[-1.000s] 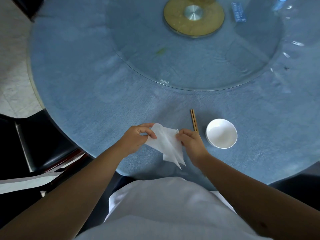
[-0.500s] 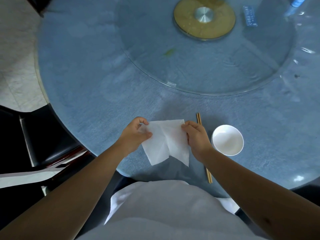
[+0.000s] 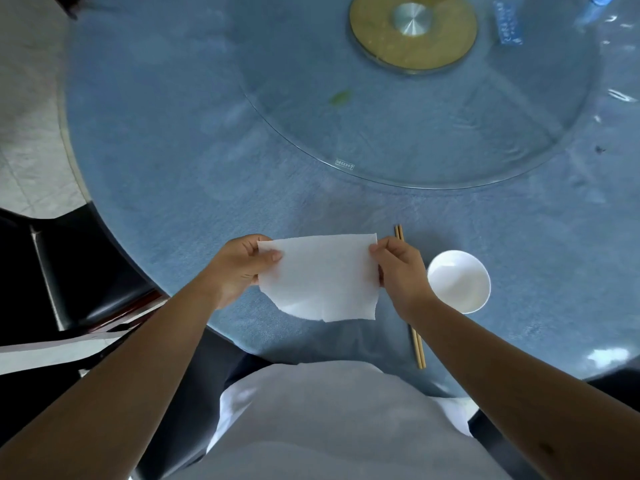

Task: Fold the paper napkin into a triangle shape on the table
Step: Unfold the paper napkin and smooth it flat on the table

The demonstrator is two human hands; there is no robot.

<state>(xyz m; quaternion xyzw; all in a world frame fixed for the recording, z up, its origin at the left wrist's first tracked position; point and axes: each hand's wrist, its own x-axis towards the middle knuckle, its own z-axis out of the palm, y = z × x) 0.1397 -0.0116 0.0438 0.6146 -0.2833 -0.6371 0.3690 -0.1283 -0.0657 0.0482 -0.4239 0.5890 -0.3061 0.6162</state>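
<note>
Stretched flat above the near table [image 3: 180, 174] edge, the napkin [image 3: 320, 277] is pinched at its far corners by the left hand [image 3: 239, 268] and right hand [image 3: 398, 268], its long axis running hand to hand, equally near both.

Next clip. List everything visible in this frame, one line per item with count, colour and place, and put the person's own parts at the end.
white paper napkin: 1, white, held spread open above the near table edge, pinched at both upper corners
wooden chopsticks: 1 pair, tan, lying right of the napkin, partly hidden by the right hand
white round bowl: 1, white, right of the chopsticks
round table with blue cloth: 1, blue, fills most of the view
glass turntable: 1, clear, far centre, on a gold disc hub
black chair: 1, black, left of the table
left hand: 1, on the napkin's left edge
right hand: 1, on the napkin's right edge
</note>
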